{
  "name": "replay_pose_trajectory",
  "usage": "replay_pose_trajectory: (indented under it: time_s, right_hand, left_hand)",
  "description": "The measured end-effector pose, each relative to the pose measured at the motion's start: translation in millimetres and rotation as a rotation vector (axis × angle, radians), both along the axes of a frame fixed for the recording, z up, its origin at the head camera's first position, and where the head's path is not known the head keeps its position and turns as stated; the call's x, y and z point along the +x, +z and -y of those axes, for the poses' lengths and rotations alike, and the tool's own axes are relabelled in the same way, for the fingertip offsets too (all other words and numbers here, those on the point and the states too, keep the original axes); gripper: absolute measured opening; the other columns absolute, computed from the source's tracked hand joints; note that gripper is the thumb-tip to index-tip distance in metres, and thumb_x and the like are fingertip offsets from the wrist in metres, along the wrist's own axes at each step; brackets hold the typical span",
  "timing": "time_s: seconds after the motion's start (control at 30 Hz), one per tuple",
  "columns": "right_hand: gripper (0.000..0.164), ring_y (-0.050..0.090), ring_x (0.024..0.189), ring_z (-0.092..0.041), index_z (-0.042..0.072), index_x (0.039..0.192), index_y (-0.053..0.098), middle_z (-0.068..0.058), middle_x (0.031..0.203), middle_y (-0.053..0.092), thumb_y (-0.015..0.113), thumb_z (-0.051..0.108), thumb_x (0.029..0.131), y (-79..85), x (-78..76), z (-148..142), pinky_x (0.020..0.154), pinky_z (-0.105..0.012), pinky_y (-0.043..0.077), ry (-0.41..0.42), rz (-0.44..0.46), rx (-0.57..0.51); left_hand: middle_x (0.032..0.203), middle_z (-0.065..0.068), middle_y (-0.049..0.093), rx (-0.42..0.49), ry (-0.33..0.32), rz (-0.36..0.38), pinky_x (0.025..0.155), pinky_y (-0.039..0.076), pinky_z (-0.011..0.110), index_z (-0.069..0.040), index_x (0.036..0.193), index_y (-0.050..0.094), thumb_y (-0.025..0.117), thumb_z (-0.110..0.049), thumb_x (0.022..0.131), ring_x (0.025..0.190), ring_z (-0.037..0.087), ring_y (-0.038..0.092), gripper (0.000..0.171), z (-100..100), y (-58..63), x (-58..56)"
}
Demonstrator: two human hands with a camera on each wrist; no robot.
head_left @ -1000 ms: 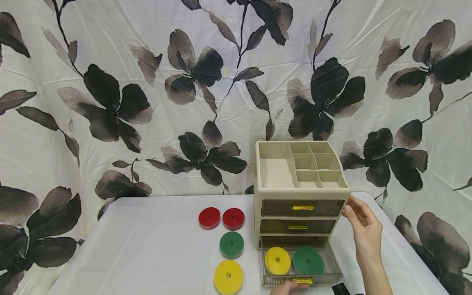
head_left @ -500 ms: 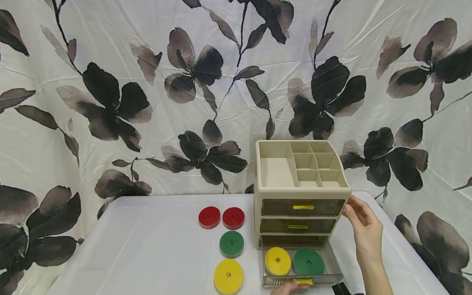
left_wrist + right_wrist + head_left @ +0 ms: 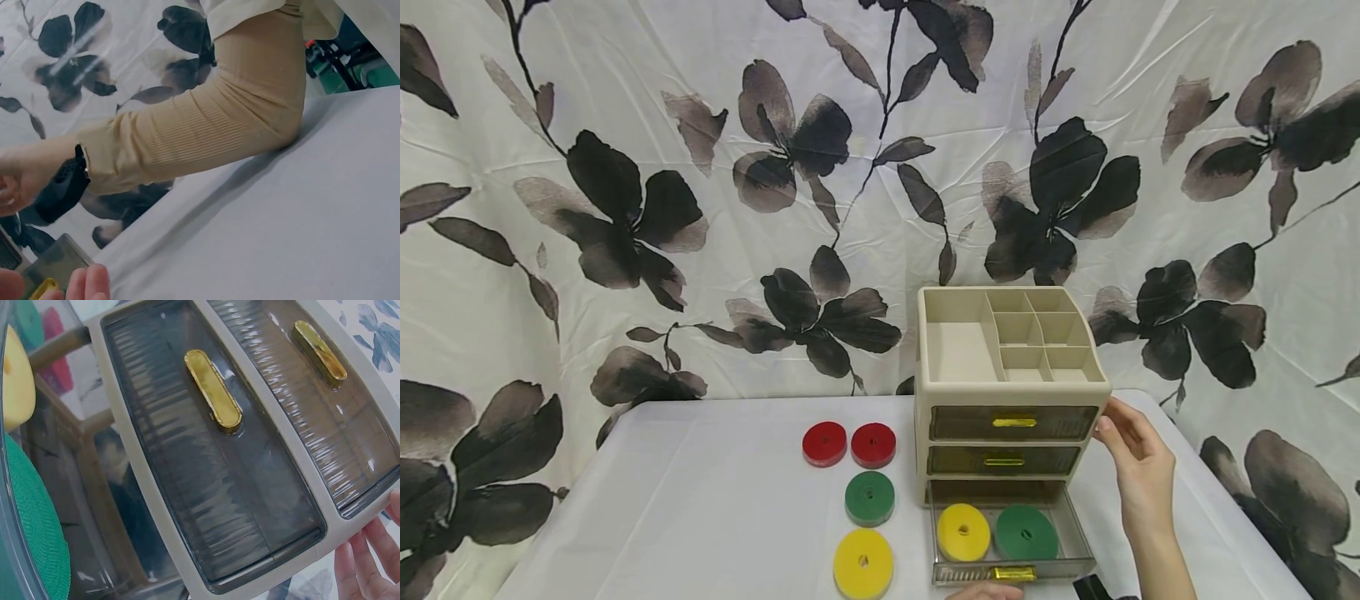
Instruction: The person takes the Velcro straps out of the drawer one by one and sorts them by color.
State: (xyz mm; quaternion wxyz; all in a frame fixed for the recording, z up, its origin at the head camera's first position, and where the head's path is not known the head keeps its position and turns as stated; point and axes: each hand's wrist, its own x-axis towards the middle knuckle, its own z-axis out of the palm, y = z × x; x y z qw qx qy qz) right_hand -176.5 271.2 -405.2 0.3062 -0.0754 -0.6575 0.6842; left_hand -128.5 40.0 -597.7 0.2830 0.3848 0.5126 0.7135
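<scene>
A cream desktop organizer [image 3: 1015, 390] with smoky clear drawers stands at the right of the table. Its bottom drawer [image 3: 1075, 533] is pulled out, holding a yellow disc [image 3: 963, 532] and a green disc [image 3: 1026, 532], each with a centre hole. My left hand [image 3: 987, 591] is at that drawer's gold handle [image 3: 1014, 573], mostly cut off by the frame's lower edge. Beside the same handle [image 3: 45, 289], the left wrist view catches only extended fingertips [image 3: 87, 284]. My right hand [image 3: 1145, 462] touches the organizer's right side with thumb and fingers, steadying it; the right wrist view shows these fingers [image 3: 369, 559].
Left of the organizer lie two red discs [image 3: 824, 443], a green disc [image 3: 869, 498] and a yellow disc [image 3: 863, 564] on the white table [image 3: 700, 500]. The upper drawer [image 3: 962, 422] and middle drawer [image 3: 955, 460] are closed. A floral cloth [image 3: 670, 192] hangs behind.
My left hand has slipped down off the bottom drawer's handle, showing more of it. The right hand, the drawer and the discs stay where they were.
</scene>
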Motion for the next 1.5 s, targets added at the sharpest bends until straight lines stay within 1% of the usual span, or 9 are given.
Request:
replay_pose_trajectory:
  time_s: [0.03, 0.1, 0.17, 0.37, 0.57, 0.67, 0.9, 1.17, 1.5]
  right_hand:
    - [0.033, 0.064, 0.096, 0.000, -0.001, 0.124, 0.060, 0.011, 0.106, 0.066, 0.061, 0.004, 0.092, 0.1, 0.0, 0, 0.080, -0.009, 0.051, -0.001, 0.001, 0.003]
    - [0.033, 0.064, 0.096, 0.000, -0.001, 0.124, 0.060, 0.011, 0.106, 0.066, 0.061, 0.005, 0.092, 0.3, 0.0, 0, 0.080, -0.009, 0.051, -0.002, 0.003, 0.007]
    - [0.033, 0.064, 0.096, 0.000, -0.001, 0.125, 0.060, 0.011, 0.106, 0.066, 0.061, 0.005, 0.092, 0.5, -0.1, 0, 0.080, -0.010, 0.051, -0.003, 0.004, 0.008]
    - [0.033, 0.064, 0.096, 0.000, -0.001, 0.125, 0.060, 0.011, 0.106, 0.066, 0.061, 0.005, 0.092, 0.5, -0.6, 0, 0.080, -0.010, 0.051, -0.001, 0.005, -0.002]
    - [0.033, 0.064, 0.096, 0.000, -0.001, 0.125, 0.059, 0.011, 0.106, 0.066, 0.061, 0.005, 0.092, 0.2, -1.0, 1, 0.079, -0.009, 0.050, 0.001, 0.007, 0.003]
    - [0.033, 0.064, 0.096, 0.000, -0.001, 0.125, 0.059, 0.011, 0.106, 0.066, 0.061, 0.005, 0.092, 0.3, -1.1, 1, 0.079, -0.009, 0.050, -0.001, 0.013, 0.006]
    - [0.033, 0.064, 0.096, 0.000, -0.001, 0.124, 0.060, 0.011, 0.106, 0.066, 0.060, 0.005, 0.092, -0.2, -0.8, 1, 0.079, -0.009, 0.051, -0.005, 0.005, 0.014]
    - [0.032, 0.065, 0.096, 0.000, -0.002, 0.124, 0.060, 0.011, 0.106, 0.067, 0.060, 0.004, 0.092, -1.1, -0.4, 0, 0.079, -0.010, 0.051, 0.002, -0.009, 0.001]
    - [0.031, 0.065, 0.095, 0.000, -0.003, 0.123, 0.060, 0.010, 0.105, 0.067, 0.059, 0.003, 0.092, -1.1, 0.1, 1, 0.080, -0.011, 0.051, 0.013, -0.031, -0.004]
  left_hand:
    - [0.147, 0.013, 0.046, 0.054, -0.040, -0.012, 0.106, 0.044, 0.029, 0.002, 0.141, 0.040, 0.029, -0.014, 0.106, 0.129, 0.013, 0.051, 0.040, 0, -8.6, -2.7]
    - [0.147, 0.008, 0.047, 0.107, -0.101, 0.208, 0.106, 0.044, 0.029, -0.002, 0.142, 0.040, 0.025, -0.014, 0.106, 0.128, 0.010, 0.052, 0.041, -2, -14.1, -5.6]
    - [0.147, 0.006, 0.047, 0.098, -0.124, 0.253, 0.106, 0.044, 0.030, -0.003, 0.143, 0.040, 0.027, -0.017, 0.106, 0.126, 0.009, 0.053, 0.041, -4, -10.9, -6.1]
    - [0.148, 0.035, 0.027, -0.049, -0.190, 0.236, 0.107, 0.041, 0.025, 0.012, 0.144, 0.025, 0.043, -0.042, 0.100, 0.129, 0.015, 0.052, 0.072, 5, 60.8, -1.1]
    - [0.136, 0.041, 0.040, -0.215, -0.032, 0.229, 0.098, 0.047, 0.019, 0.014, 0.136, 0.039, 0.046, -0.026, 0.102, 0.116, 0.024, 0.059, 0.054, 10, 128.7, 7.1]
    - [0.132, 0.034, 0.051, -0.255, 0.053, 0.242, 0.093, 0.050, 0.020, 0.007, 0.132, 0.049, 0.045, -0.021, 0.101, 0.101, 0.006, 0.061, 0.042, 9, 141.4, 6.8]
    - [0.118, 0.015, 0.067, -0.398, 0.200, 0.182, 0.085, 0.055, 0.032, -0.005, 0.123, 0.061, 0.051, -0.013, 0.095, 0.101, 0.023, 0.068, 0.031, 3, 165.4, -8.1]
    - [0.108, 0.012, 0.070, -0.462, 0.259, -0.047, 0.065, 0.049, 0.018, -0.010, 0.115, 0.067, 0.057, -0.014, 0.093, 0.082, 0.012, 0.068, 0.024, -5, 178.9, -27.7]
    - [0.108, 0.000, 0.071, -0.764, 0.241, -0.559, 0.064, 0.046, 0.013, -0.014, 0.116, 0.068, 0.062, -0.019, 0.091, 0.076, -0.007, 0.059, 0.026, -19, 185.4, -51.4]
